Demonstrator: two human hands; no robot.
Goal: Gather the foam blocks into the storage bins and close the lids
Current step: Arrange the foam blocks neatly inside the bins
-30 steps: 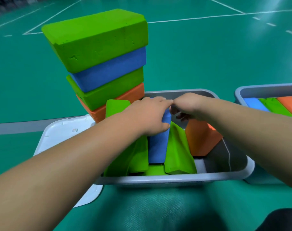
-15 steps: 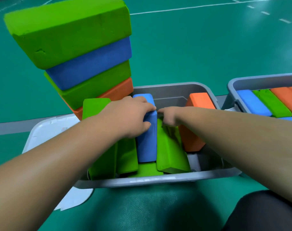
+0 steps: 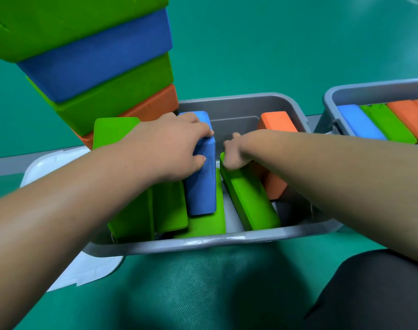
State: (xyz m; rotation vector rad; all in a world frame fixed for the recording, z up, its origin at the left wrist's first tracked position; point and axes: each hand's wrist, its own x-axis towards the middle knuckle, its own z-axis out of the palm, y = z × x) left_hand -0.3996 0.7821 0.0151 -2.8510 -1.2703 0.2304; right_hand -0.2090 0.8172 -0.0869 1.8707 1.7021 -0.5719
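**Packing blocks upright in the near bin**

The left hand (image 3: 169, 148) has its fingers closed around an upright blue foam block (image 3: 202, 184) in the grey plastic storage bin (image 3: 203, 244), thumb on the near face. The right hand (image 3: 234, 153) curls its fingers over the top end of a leaning green foam block (image 3: 250, 198), gripping it.

The step in hand looks like squaring blocks on edge so more fit. Next, the green block probably needs tipping upright against the blue one, closing the bare gap between them.

An orange foam block (image 3: 275, 184) stands just beside the right wall, with open floor near it. A stack of four foam blocks (image 3: 96, 67) waits behind the bin's left corner. The white lid (image 3: 53, 163) lies under the bin's left side. A second grey bin (image 3: 370, 91) to the right already holds a row of blocks.
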